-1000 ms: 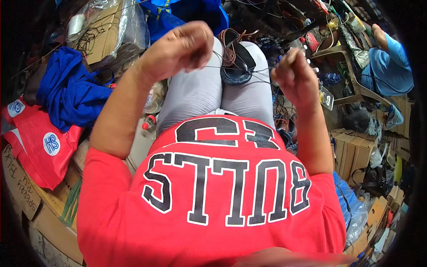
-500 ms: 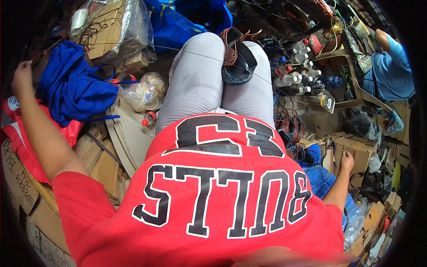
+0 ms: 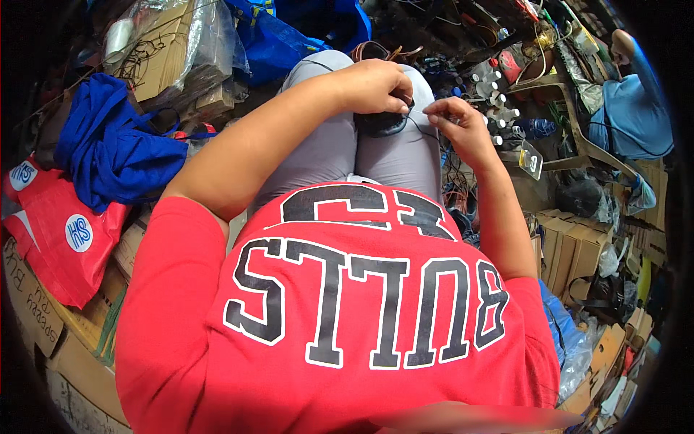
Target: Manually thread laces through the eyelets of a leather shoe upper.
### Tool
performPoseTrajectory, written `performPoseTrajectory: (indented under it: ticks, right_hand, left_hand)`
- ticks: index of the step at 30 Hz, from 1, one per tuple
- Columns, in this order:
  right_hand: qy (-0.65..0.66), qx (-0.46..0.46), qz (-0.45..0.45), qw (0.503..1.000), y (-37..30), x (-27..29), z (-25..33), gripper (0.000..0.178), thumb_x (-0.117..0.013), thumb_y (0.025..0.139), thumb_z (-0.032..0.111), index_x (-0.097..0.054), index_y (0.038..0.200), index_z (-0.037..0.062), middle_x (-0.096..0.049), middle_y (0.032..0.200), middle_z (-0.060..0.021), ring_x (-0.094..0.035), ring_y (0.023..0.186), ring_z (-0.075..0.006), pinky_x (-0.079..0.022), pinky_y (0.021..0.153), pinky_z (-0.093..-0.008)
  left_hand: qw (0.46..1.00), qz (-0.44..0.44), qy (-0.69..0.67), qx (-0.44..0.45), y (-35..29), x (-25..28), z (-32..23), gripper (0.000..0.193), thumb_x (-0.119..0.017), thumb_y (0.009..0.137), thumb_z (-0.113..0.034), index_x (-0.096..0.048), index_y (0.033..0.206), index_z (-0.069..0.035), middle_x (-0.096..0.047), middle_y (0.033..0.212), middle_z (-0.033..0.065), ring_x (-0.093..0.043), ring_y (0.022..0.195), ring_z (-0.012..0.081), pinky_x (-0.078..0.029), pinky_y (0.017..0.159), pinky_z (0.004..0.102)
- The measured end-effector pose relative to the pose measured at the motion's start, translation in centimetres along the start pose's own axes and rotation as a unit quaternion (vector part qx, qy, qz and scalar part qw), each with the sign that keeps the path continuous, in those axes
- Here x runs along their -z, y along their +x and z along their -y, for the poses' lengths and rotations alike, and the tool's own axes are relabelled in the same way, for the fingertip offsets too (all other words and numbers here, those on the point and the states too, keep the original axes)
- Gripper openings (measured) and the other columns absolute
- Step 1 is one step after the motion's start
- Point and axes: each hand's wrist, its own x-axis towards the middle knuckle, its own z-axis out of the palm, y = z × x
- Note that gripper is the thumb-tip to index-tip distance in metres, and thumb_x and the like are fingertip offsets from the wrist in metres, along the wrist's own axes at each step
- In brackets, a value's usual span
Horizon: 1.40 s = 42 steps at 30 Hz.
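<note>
I sit with grey trousers and a red shirt filling the lower view. My left hand rests on my knees, closed over a dark round bundle of wire that lies on my lap. My right hand is just right of it, its fingers pinched on a thin dark wire that runs from the bundle. A brown coil of wire sits beyond my knees, partly hidden by the left hand.
A blue cloth and a red bag lie at my left among cardboard boxes. Small white bottles and tangled cables crowd the floor ahead right. Another person in blue sits at the far right by brown boxes.
Half a second ago both arms were flung out wide to the sides. Now both hands have come back together over my knees, at the wire bundle.
</note>
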Motion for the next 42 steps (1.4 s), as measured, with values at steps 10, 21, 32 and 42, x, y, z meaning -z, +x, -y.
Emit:
performPoseTrajectory:
  ticks: [10, 21, 32, 42]
  right_hand:
    - [0.004, 0.005, 0.037, 0.999, 1.0, -0.9, -0.5, 0.011, -0.066, 0.077, 0.000, -0.068, 0.087, 0.0051, -0.057, 0.083, -0.0024, -0.055, 0.083, -0.0130, -0.044, 0.074, -0.0249]
    - [0.036, 0.021, 0.007, 0.999, 0.0, -2.5, -0.5, 0.015, -0.060, 0.079, -0.006, -0.065, 0.089, 0.0028, -0.058, 0.084, -0.0011, -0.054, 0.078, -0.0086, -0.043, 0.073, -0.0220]
    - [-0.089, 0.067, -0.024, 0.993, -1.5, -3.0, 2.1, 0.023, -0.062, 0.074, -0.003, -0.069, 0.092, 0.0097, -0.060, 0.078, -0.0062, -0.060, 0.069, -0.0176, -0.047, 0.061, -0.0272]
    - [-0.182, 0.087, 0.078, 0.976, 0.4, -1.6, 3.5, 0.029, -0.059, 0.070, -0.006, -0.070, 0.092, 0.0108, -0.060, 0.080, -0.0105, -0.062, 0.072, -0.0263, -0.049, 0.063, -0.0326]
  left_hand:
    - [0.973, 0.098, -0.187, 0.091, 0.1, -0.2, 1.3, 0.022, -0.068, 0.079, -0.020, -0.067, 0.090, -0.002, -0.060, 0.089, 0.0083, -0.058, 0.086, 0.0191, -0.046, 0.078, 0.0304]
    - [0.945, 0.071, -0.302, 0.103, -0.5, -1.1, 2.1, 0.022, -0.068, 0.078, -0.017, -0.068, 0.092, 0.000, -0.065, 0.085, 0.0054, -0.058, 0.085, 0.0135, -0.044, 0.080, 0.0272]
    - [0.938, 0.158, -0.297, 0.086, -0.6, -0.6, 2.6, 0.028, -0.061, 0.078, -0.007, -0.067, 0.106, -0.002, -0.062, 0.092, 0.0050, -0.057, 0.089, 0.0143, -0.042, 0.084, 0.0261]
    - [0.940, 0.180, -0.283, 0.066, -0.6, -0.5, 2.7, 0.034, -0.059, 0.075, -0.006, -0.066, 0.109, -0.003, -0.056, 0.088, 0.0052, -0.053, 0.090, 0.0167, -0.040, 0.083, 0.0252]
